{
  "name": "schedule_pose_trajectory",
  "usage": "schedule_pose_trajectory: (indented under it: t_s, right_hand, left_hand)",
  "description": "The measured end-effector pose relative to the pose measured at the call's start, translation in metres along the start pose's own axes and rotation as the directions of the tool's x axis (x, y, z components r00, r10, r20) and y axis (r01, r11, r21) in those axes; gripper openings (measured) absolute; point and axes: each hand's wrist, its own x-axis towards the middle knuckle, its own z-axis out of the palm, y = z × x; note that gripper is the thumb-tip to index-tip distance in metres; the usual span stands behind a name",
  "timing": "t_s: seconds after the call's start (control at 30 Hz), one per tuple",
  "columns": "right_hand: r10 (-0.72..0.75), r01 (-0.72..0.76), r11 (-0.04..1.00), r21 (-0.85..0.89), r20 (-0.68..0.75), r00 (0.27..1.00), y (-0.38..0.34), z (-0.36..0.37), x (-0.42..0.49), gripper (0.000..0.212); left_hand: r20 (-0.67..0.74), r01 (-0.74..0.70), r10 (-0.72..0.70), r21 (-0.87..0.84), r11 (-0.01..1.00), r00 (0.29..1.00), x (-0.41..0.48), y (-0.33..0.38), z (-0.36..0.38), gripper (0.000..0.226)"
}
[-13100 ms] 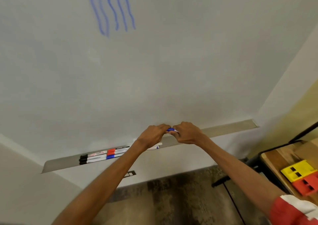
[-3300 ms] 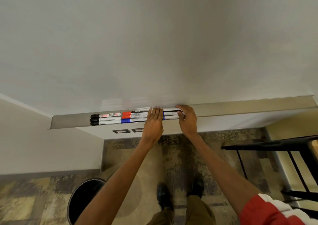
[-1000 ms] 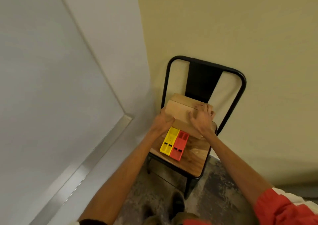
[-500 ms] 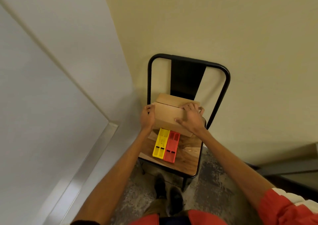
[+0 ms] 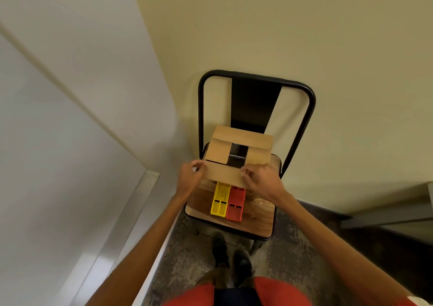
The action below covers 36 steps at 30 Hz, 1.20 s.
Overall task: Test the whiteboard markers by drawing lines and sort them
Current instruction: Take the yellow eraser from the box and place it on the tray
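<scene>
A plain brown cardboard box (image 5: 241, 139) sits at the back of the chair's (image 5: 257, 221) wooden seat, its top flaps folded apart over a dark inside that I cannot make out. The left hand (image 5: 189, 176) pinches the left end of the front flap (image 5: 223, 173), and the right hand (image 5: 262, 179) curls its fingers on the right end. Just below the flap, a yellow tray (image 5: 220, 201) and a red tray (image 5: 235, 205) lie side by side, touching.

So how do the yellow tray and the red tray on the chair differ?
Colour: the yellow tray versus the red tray. Side: yellow tray lies left, red tray right. Both are slotted, touch side by side, far ends hidden under the cardboard box flap.
</scene>
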Motion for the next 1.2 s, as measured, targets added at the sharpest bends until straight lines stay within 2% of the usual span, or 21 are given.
schedule_pose_trajectory:
  t_s: [0.07, 0.13, 0.27, 0.37, 0.43, 0.53, 0.63, 0.7, 0.83, 0.9, 0.97, 1.07, 1.2]
  right_hand:
    - [0.028, -0.025, 0.997, -0.071, 0.034, 0.999, 0.007, 0.012, -0.005, 0.01]
    - [0.053, -0.049, 0.992, -0.116, 0.037, 0.998, 0.012, 0.021, -0.007, 0.011]
    - [0.076, -0.073, 0.987, -0.144, 0.017, 0.997, 0.009, 0.026, -0.004, 0.015]
    - [0.11, -0.111, 0.992, -0.057, -0.027, 0.994, 0.008, 0.018, -0.001, 0.01]
    - [0.205, -0.196, 0.978, 0.072, -0.154, 0.966, 0.008, 0.006, 0.006, 0.014]
    - [0.441, -0.408, 0.897, 0.172, -0.281, 0.852, 0.021, -0.015, 0.023, 0.017]
    - [0.573, -0.558, 0.819, 0.133, -0.217, 0.79, 0.039, -0.022, 0.036, 0.017]
    - [0.593, -0.568, 0.805, 0.173, -0.2, 0.78, 0.04, -0.023, 0.038, 0.016]
    - [0.57, -0.486, 0.817, 0.309, -0.315, 0.759, 0.029, -0.031, 0.04, 0.014]
    - [0.542, -0.436, 0.833, 0.34, -0.345, 0.766, 0.029, -0.037, 0.046, 0.02]
    - [0.505, -0.408, 0.854, 0.324, -0.324, 0.8, 0.031, -0.041, 0.056, 0.036]
    - [0.532, -0.478, 0.839, 0.26, -0.209, 0.821, 0.032, -0.038, 0.071, 0.063]
    - [0.578, -0.56, 0.816, 0.145, -0.177, 0.796, 0.032, -0.019, 0.076, 0.083]
  left_hand:
    - [0.049, -0.053, 0.046, 0.156, 0.986, 0.998, -0.002, -0.007, 0.003, 0.02]
    - [0.102, -0.112, 0.086, 0.293, 0.949, 0.991, 0.0, -0.012, 0.008, 0.03]
    - [0.141, -0.192, 0.146, 0.414, 0.89, 0.979, 0.005, -0.013, 0.021, 0.038]
    - [0.049, -0.203, 0.202, 0.443, 0.873, 0.978, 0.009, -0.002, 0.026, 0.031]
    - [-0.035, -0.163, 0.198, 0.436, 0.885, 0.98, 0.017, 0.009, 0.027, 0.024]
    - [-0.061, -0.052, 0.092, 0.48, 0.876, 0.994, 0.035, 0.027, 0.028, 0.031]
    - [0.088, 0.028, -0.093, 0.56, 0.828, 0.992, 0.051, 0.042, 0.029, 0.062]
    - [0.164, 0.02, -0.152, 0.613, 0.79, 0.975, 0.056, 0.045, 0.029, 0.075]
    - [0.293, -0.018, -0.195, 0.594, 0.805, 0.936, 0.062, 0.041, 0.029, 0.087]
    - [0.32, -0.029, -0.21, 0.605, 0.795, 0.924, 0.068, 0.044, 0.034, 0.091]
    - [0.308, -0.037, -0.203, 0.625, 0.78, 0.93, 0.073, 0.049, 0.041, 0.09]
    - [0.274, -0.034, -0.18, 0.628, 0.778, 0.945, 0.077, 0.05, 0.052, 0.095]
    - [0.185, -0.029, -0.115, 0.633, 0.773, 0.976, 0.074, 0.041, 0.063, 0.103]
